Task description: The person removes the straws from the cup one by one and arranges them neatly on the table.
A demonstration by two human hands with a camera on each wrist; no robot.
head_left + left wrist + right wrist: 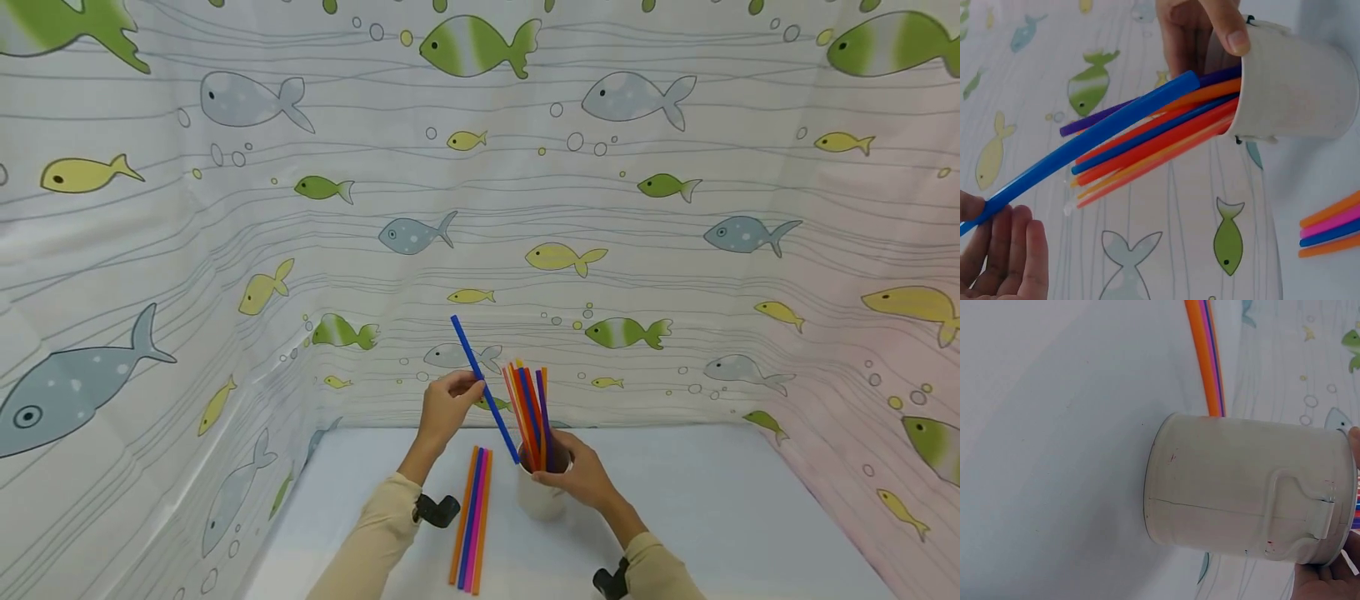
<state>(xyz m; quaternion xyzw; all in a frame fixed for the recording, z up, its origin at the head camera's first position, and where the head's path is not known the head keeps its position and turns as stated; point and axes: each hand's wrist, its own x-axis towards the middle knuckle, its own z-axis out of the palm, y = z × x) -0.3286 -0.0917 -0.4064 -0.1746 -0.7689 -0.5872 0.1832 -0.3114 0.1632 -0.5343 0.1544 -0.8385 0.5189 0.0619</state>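
My left hand (448,400) pinches a blue straw (483,388) near its middle, the straw slanting down with its lower end at the rim of a white cup (540,498) on the pale surface (712,517). My right hand (581,475) curls around the cup's rim, its grip clamped on the cup. A bunch of straws (531,412), orange, red, blue and purple, stands in the cup. Just left of the cup, four loose straws (472,518) lie side by side on the surface. A fish-print curtain (637,208) encloses the scene. No writing or labels can be read on the cup.
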